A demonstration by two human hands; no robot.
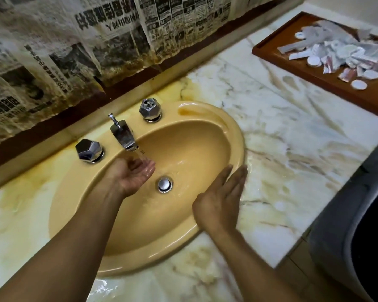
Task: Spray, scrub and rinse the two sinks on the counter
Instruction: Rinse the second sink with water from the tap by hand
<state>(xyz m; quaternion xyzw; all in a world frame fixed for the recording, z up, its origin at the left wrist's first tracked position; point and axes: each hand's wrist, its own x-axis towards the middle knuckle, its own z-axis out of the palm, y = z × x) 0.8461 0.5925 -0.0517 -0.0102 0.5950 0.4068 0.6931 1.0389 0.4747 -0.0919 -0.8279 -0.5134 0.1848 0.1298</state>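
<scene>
A yellow oval sink [205, 131] is set into a marble counter [292, 138]. Water runs from the chrome spout [123, 136] into the bowl, near the shut chrome drain plug [165, 184]. My left hand [133, 175] is cupped palm-up under the stream and holds nothing. My right hand [220, 201] lies flat, fingers together, on the sink's right rim. Only one sink is in view.
Two faceted chrome tap knobs [88, 150] [151, 110] flank the spout. A brown wooden tray [303, 68] with several small white packets and discs sits at the back right. Stained newspaper [74, 40] covers the wall. A dark grey bin [358, 225] stands right of the counter.
</scene>
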